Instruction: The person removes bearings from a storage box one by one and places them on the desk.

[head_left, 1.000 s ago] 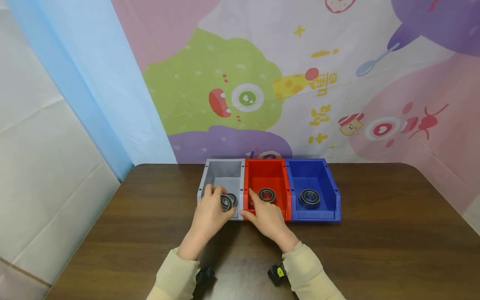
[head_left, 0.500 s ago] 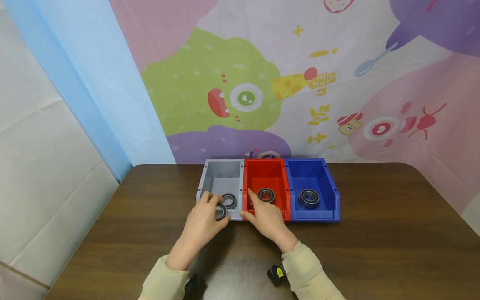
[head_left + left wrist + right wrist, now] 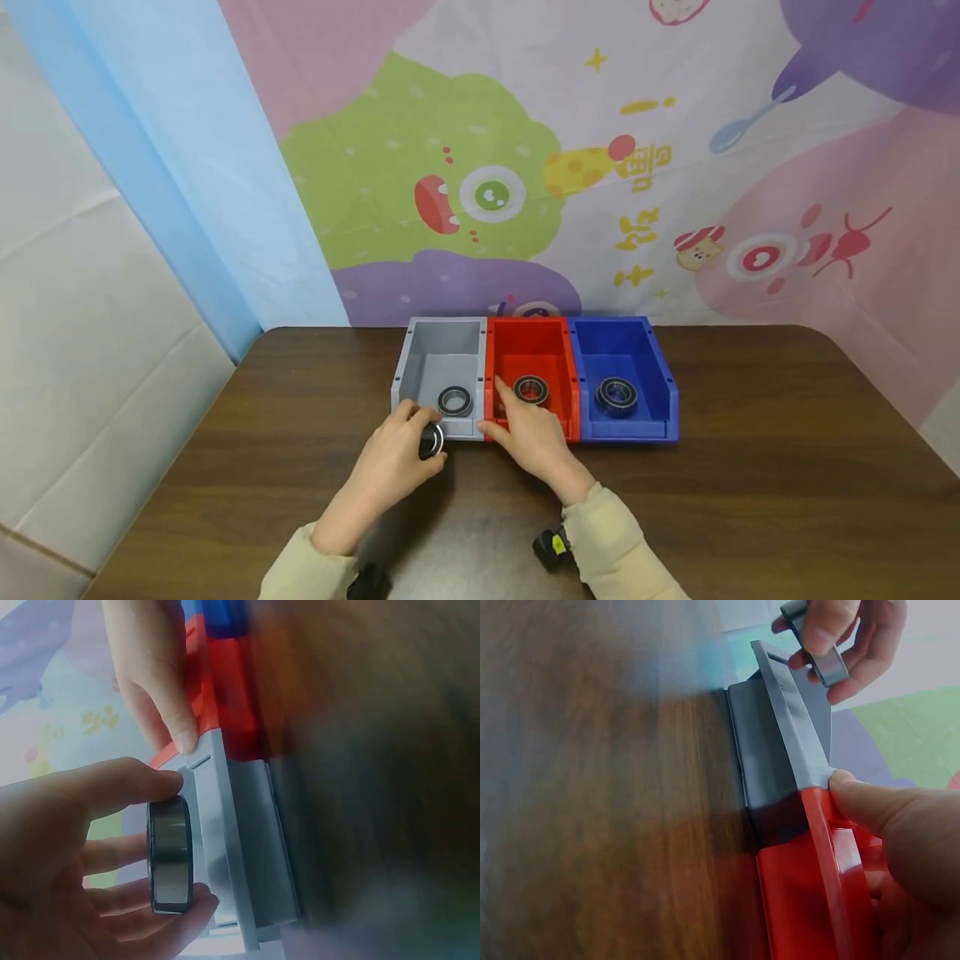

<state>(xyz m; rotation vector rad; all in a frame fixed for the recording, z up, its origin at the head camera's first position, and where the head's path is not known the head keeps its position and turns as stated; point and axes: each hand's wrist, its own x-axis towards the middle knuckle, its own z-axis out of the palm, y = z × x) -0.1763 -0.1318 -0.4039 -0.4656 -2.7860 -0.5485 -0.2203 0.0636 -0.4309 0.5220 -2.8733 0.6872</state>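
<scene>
My left hand [image 3: 386, 454] pinches a ball bearing [image 3: 171, 855] between thumb and fingers, just in front of the grey bin [image 3: 447, 335]. The left wrist view shows this bearing edge-on, a shiny steel ring. Another bearing [image 3: 454, 414] lies in the grey bin near its front lip. My right hand [image 3: 528, 429] grips the red bin [image 3: 528, 340] at its front left corner, thumb on the front edge where it meets the grey bin. Its other fingers reach inside, partly hidden. A bearing [image 3: 531, 379] lies in the red bin beside the fingers.
To the right, the blue bin [image 3: 613, 337] adjoins the red one and holds what looks like a stack of bearings [image 3: 617, 410]. All three bins stand in a row on a brown wooden table [image 3: 750, 467]. Behind its back edge hangs a cartoon-print cloth [image 3: 637, 83].
My left hand has lifted the bearing out of the grey bin and drawn it left and toward me, past the front lip. My right hand has stayed on the red bin.
</scene>
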